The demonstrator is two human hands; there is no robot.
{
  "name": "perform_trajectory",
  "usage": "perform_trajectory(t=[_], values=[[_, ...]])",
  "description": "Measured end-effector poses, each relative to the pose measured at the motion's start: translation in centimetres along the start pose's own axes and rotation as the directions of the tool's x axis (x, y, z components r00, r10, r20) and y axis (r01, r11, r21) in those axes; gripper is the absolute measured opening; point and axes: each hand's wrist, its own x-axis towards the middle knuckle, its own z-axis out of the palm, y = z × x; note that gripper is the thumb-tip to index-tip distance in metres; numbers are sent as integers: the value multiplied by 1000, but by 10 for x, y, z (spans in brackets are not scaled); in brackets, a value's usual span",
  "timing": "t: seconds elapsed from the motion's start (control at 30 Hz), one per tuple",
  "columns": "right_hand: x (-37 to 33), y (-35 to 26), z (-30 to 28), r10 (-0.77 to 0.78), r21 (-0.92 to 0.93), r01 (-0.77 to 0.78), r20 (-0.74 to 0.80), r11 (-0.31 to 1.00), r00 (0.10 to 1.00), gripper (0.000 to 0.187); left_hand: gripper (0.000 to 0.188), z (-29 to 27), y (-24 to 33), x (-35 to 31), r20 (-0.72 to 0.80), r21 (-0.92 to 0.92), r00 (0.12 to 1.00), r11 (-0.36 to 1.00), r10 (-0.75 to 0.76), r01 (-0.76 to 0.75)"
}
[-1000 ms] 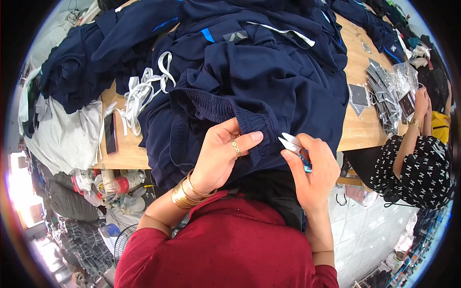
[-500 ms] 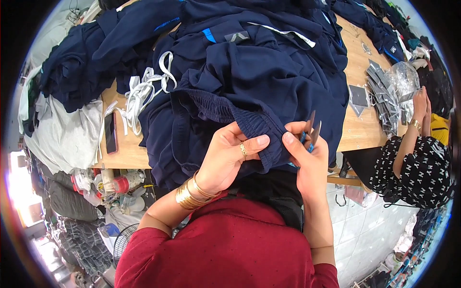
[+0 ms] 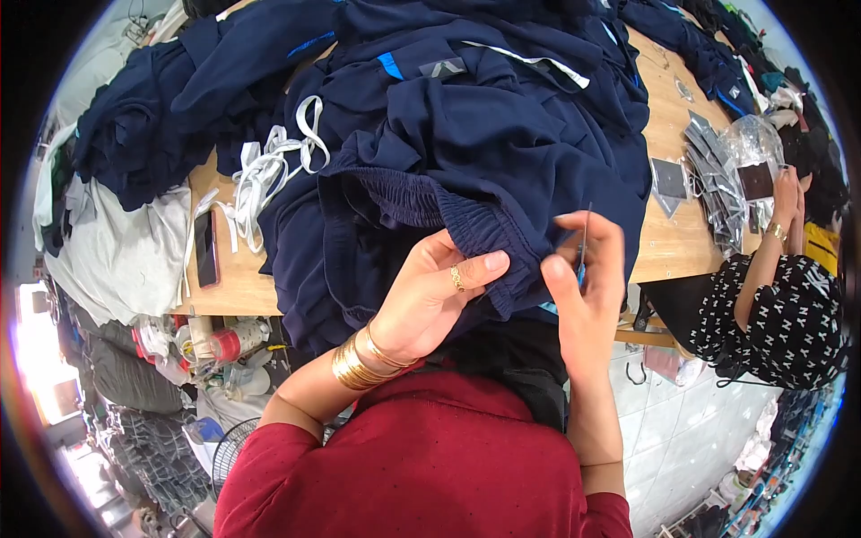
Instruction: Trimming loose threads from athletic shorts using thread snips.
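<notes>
My left hand [image 3: 437,294] pinches the gathered elastic waistband [image 3: 489,242] of a navy garment [image 3: 421,215], thumb on top and fingers underneath. The garment drapes over the table's near edge, its waist opening facing me. Just right of the waistband, my right hand [image 3: 585,285] keeps a small pair of thread snips [image 3: 583,264] with blue on the handles against its palm. Their thin blade points upward past the index finger. Thumb and index finger are spread, apart from the cloth. The handles are mostly hidden by the hand.
White drawcord [image 3: 269,175] lies tangled left of the garment, near a phone [image 3: 208,249] on the wooden table [image 3: 238,291]. More navy garments [image 3: 148,134] are heaped around. On the right, a co-worker's hand [image 3: 787,199] is beside plastic-wrapped pieces [image 3: 713,184].
My right thumb and index finger have let go of the waistband edge and drawn slightly right, opening apart. The snips turned with the hand. My left hand keeps its pinch.
</notes>
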Motion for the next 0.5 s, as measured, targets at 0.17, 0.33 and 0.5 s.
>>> perform_trajectory(t=[0.17, 0.33, 0.5], values=[[-11, -3, -19, -432, -452, 425, 93, 784, 897, 28, 21, 5, 2, -1, 9, -39, 999, 998, 44, -44], [-15, -8, -9, -344, -435, 362, 123, 824, 931, 31, 16, 11, 3, 0, -35, -26, 997, 998, 62, -63], [-15, -13, 0, -272, -351, 253, -6, 902, 962, 37, 21, 8, 1, 0, -19, 48, 993, 992, 119, -118]])
